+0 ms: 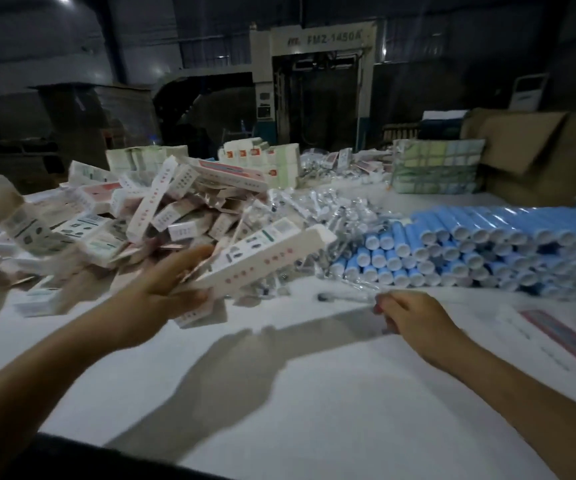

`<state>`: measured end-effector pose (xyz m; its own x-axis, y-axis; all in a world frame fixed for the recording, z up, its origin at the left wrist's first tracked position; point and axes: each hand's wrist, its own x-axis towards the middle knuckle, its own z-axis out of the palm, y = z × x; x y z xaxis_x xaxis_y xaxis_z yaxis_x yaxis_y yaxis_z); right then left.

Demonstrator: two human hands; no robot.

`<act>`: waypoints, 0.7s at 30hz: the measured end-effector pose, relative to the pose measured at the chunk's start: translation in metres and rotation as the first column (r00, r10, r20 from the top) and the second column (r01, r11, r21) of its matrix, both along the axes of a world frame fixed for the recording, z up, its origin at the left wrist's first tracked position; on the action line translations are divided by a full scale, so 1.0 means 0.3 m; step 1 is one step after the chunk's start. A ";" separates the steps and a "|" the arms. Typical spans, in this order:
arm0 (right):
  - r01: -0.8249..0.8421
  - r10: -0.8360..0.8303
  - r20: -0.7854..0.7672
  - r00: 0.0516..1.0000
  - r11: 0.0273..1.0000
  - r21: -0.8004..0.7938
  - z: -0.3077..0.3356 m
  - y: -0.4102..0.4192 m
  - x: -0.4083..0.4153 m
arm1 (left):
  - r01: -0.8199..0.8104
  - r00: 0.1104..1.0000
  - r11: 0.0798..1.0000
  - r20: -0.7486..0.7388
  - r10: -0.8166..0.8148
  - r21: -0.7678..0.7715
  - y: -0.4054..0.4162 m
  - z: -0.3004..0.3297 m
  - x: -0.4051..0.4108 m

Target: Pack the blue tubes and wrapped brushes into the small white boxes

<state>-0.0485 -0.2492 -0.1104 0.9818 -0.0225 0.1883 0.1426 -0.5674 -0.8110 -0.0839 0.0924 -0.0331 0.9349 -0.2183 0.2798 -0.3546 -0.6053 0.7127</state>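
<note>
Left hand (162, 285) grips a light, crushable white box (262, 261) mid-frame, best held by its edges; right hand (414, 317) pinches a slippery wrapped brush (345, 296).

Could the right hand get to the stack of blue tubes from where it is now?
Probably yes. The right hand is pinching a wrapped brush on the table, and the blue tubes lie just beyond it with only bare tabletop between. It would likely have to deal with the brush first.
</note>
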 end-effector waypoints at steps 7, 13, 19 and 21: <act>0.209 -0.069 -0.199 0.978 0.409 0.888 0.045 -0.104 0.005 | 0.221 0.973 0.871 -0.041 -0.226 0.439 -0.444 -0.085 0.164; 0.291 -0.218 -0.200 0.955 0.574 0.766 0.025 -0.099 0.031 | 0.015 0.976 0.761 0.155 -0.151 0.649 -0.614 -0.164 0.210; 0.302 -0.202 -0.225 0.953 0.624 0.721 0.020 -0.103 0.035 | -0.169 0.920 0.745 0.374 -0.115 0.645 -0.686 -0.217 0.184; 0.306 -0.238 -0.194 0.952 0.689 0.656 0.020 -0.098 0.023 | -0.216 0.890 0.737 0.439 -0.120 0.641 -0.679 -0.226 0.168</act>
<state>-0.0415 -0.2785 -0.1043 0.9234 -0.3778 -0.0682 -0.0201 0.1298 -0.9913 -0.0335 -0.1113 -0.1008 0.7676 -0.4595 0.4468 -0.4702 -0.8775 -0.0946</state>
